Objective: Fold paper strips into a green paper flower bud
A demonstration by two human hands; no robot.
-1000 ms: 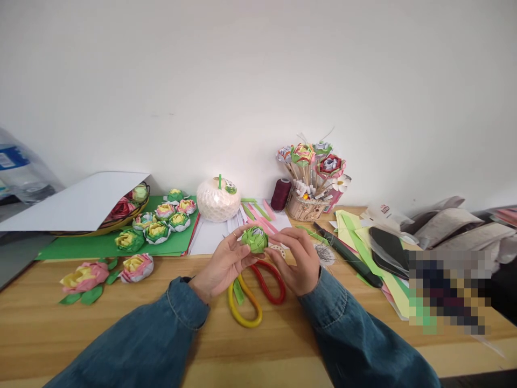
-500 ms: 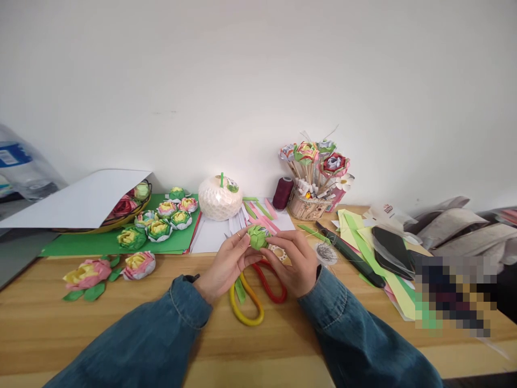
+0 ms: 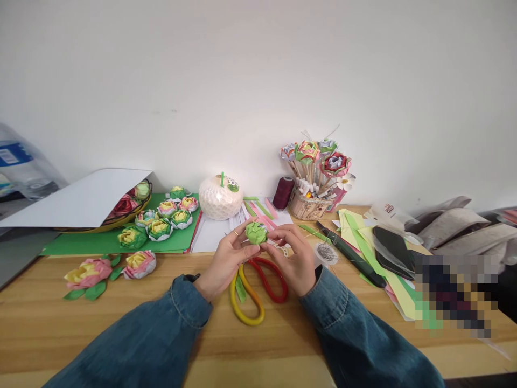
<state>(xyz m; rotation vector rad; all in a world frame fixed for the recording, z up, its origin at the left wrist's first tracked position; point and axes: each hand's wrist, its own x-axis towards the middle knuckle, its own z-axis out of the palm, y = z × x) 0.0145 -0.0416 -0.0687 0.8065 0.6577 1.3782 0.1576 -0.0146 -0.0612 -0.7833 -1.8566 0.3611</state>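
Note:
A small green folded paper flower (image 3: 256, 232) is held above the wooden table (image 3: 121, 318) between both hands. My left hand (image 3: 224, 263) grips its left side with thumb and fingers. My right hand (image 3: 294, 258) pinches its right side. Both arms wear denim sleeves. Under the hands lie scissors with one yellow and one red handle loop (image 3: 258, 293). White paper sheets and pink and green strips (image 3: 258, 213) lie just behind the flower.
Finished paper flowers sit on a green sheet (image 3: 159, 223), two more (image 3: 109, 268) on the table at left. A white round object (image 3: 220, 197), a dark red thread spool (image 3: 283, 193) and a basket of flowers on sticks (image 3: 313, 178) stand behind. Green paper, a black phone (image 3: 391, 245) at right.
The green flower has been turned slightly in my fingers and sits a little higher; my right fingers have shifted their pinch on it. The view has drifted slightly.

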